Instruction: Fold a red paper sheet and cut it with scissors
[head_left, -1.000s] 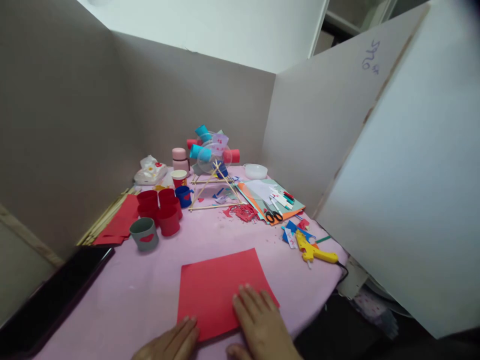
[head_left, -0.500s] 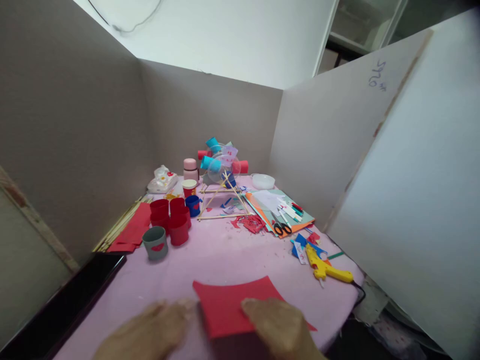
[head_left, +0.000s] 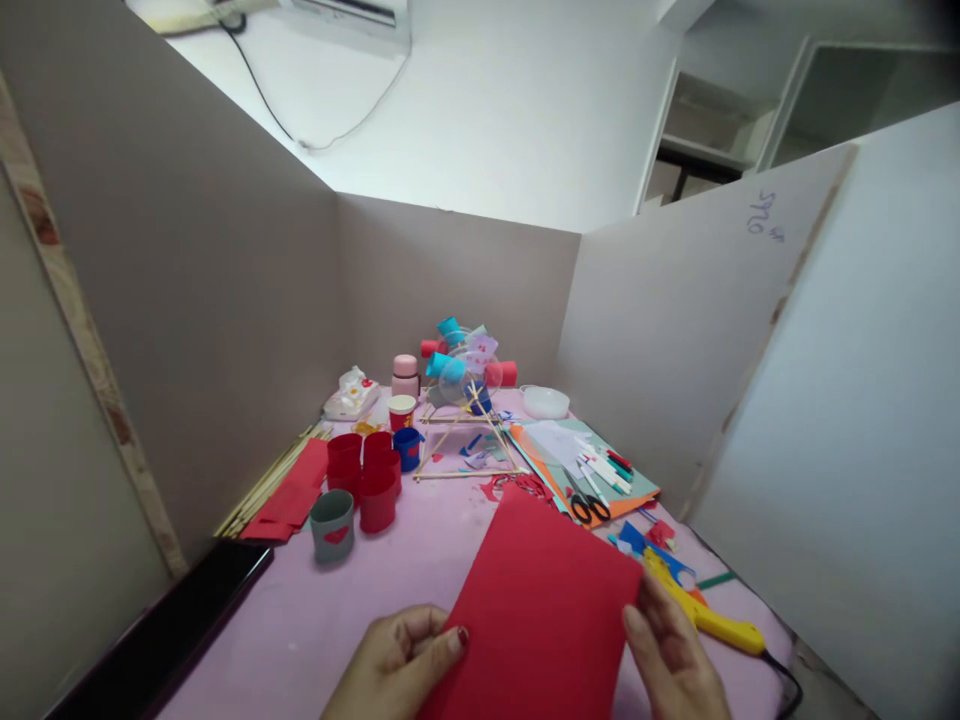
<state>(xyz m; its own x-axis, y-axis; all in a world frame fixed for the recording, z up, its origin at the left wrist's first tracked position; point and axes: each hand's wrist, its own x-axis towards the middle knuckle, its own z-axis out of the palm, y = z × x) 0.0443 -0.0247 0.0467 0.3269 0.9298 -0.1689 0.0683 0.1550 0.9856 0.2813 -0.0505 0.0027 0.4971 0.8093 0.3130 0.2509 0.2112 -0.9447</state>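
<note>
A sheet of red paper is raised above the near part of the table, tilted toward me. My left hand pinches its left edge, thumb on the front face. On the opposite side my right hand grips the right edge near the upper corner, its fingers behind the sheet. The lower end of the paper runs out of view. Left of it stand several red paper cups and a grey one bearing a red heart. Beyond my right hand lies a yellow hot glue gun.
A stick frame carries a wheel with coloured paper tubes at the back. Scissors and markers lie on stacked paper at right. Red strips and thin sticks lie left, beside a black glossy slab. Partitions surround the table.
The red paper has come up off the table and is now held at both side edges. Earlier it lay low under my right hand, with my left hand blurred beside it. The view has tilted upward.
</note>
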